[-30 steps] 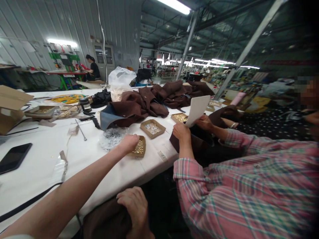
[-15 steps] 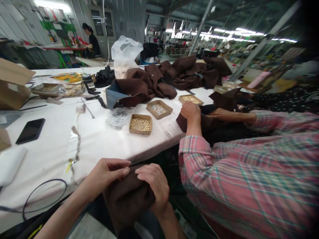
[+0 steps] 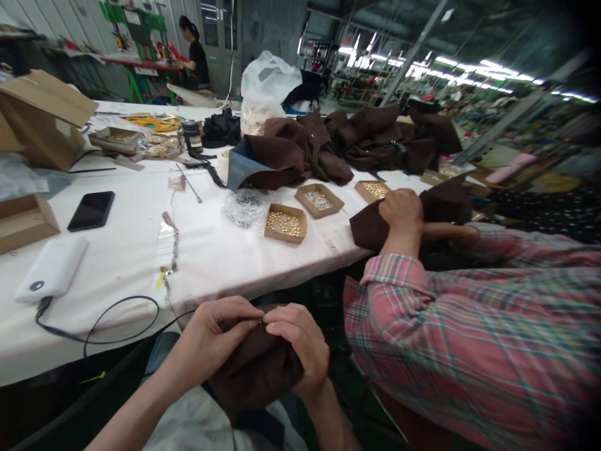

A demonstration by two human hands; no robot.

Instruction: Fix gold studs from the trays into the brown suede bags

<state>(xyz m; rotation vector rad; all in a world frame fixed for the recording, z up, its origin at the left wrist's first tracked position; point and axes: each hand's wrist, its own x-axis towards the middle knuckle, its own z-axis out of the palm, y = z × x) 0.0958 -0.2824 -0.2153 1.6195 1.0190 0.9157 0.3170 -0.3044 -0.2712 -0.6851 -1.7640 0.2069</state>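
A piece of dark brown fabric [image 3: 263, 376] hangs over my lap, just off the table's front edge. My left hand [image 3: 225, 329] is closed on its upper edge, thumb and fingers pinched together. On the other side, my right hand [image 3: 300, 344] grips the same fabric, its fingers bent over the top. Between my fingertips shows a tiny gold-coloured metal piece [image 3: 261, 321], too small to make out fully. On the table ahead stands a small cardboard tray [image 3: 285, 237] of little gold pieces, and beside it a tray [image 3: 323, 212] of silver ones.
At my right a co-worker in a plaid sleeve [image 3: 399, 282] handles brown fabric. A heap of brown fabric [image 3: 319, 144] lies behind the trays. A phone [image 3: 91, 210], a white power bank [image 3: 54, 269] with a cable and an opened carton [image 3: 47, 113] are at left.
The view has swung left, so the table's things sit further right. My fingertips have come closer together on the fabric's edge, and the gold piece now shows between them.
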